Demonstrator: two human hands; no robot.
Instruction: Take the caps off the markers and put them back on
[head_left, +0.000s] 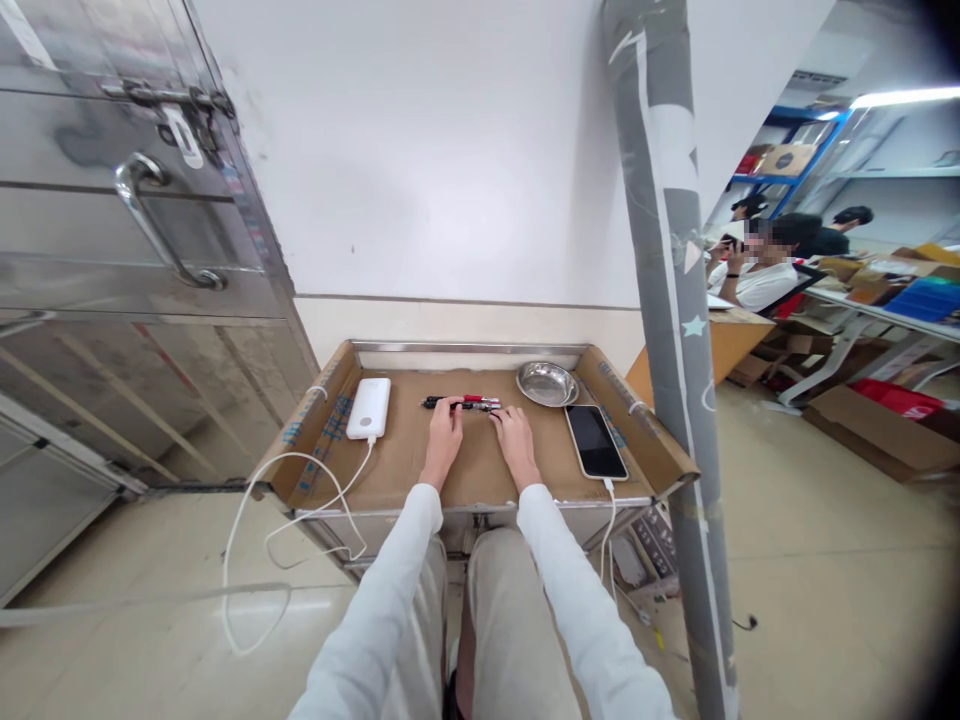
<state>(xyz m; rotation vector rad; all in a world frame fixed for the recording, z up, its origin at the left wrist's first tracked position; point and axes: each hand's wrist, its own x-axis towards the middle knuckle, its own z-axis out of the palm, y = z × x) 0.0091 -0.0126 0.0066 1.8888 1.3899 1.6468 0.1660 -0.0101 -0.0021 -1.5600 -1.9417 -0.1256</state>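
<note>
Both hands point(480, 432) touch 2 pens point(463, 403) on the cardboard-lined table point(405, 460).

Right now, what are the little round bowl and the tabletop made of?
The bowl looks like shiny metal, probably steel: it is silvery and mirrors the light. The tabletop seems covered in brown cardboard: dull, flat, with flaps folded up at its sides.

A small bundle of slim black and red pens point(463, 403) lies flat and crosswise on the brown cardboard-lined counter point(405, 460), near its back edge.
</note>
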